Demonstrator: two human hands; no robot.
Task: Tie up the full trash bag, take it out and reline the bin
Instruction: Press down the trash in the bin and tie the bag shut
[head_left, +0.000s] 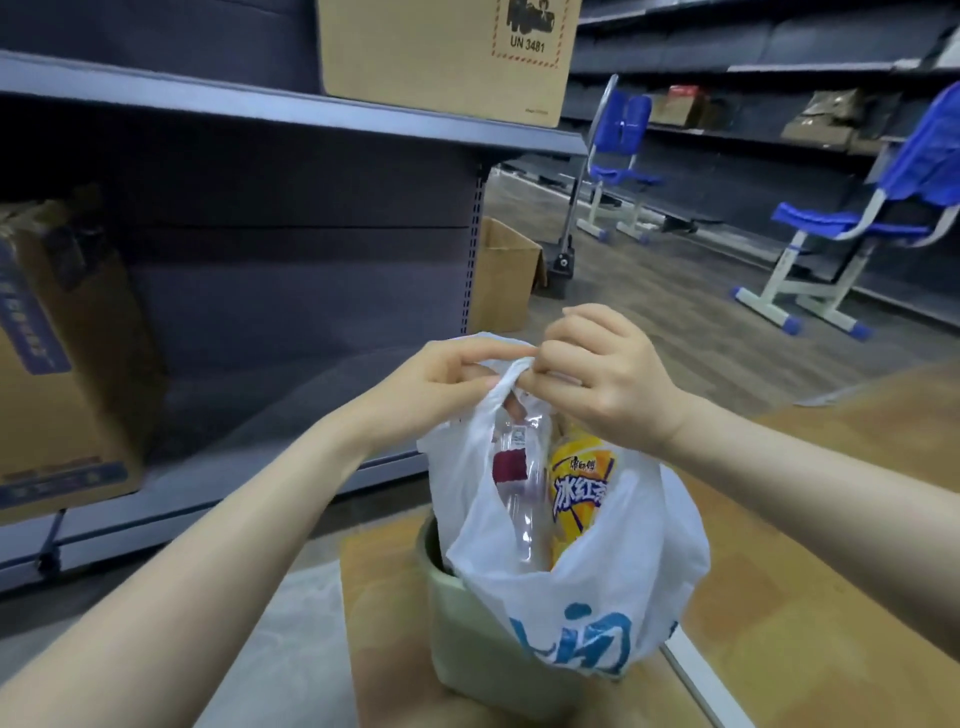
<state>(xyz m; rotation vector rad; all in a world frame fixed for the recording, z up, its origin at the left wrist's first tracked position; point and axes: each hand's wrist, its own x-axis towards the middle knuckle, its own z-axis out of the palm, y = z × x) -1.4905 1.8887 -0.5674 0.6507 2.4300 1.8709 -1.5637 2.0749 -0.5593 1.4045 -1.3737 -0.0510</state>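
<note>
Shelving (270, 109), cardboard boxes (447, 57), 2 blue chairs (852, 218) around.

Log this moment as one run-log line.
step: tying | both hands pinch trash bag handles | bag in bin | knot unfinished

I see a thin, glossy plastic bag (582, 566), a matt plastic bin (467, 639), a clear plastic bottle (514, 499), and matt cardboard boxes (447, 57).

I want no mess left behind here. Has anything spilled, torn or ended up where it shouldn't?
Nothing spilled or torn. Both hands, left hand and right hand, pinch the white bag's handles; bottles stay inside the bag, still in the bin. A loose clear plastic sheet lies beside the bin.
</note>
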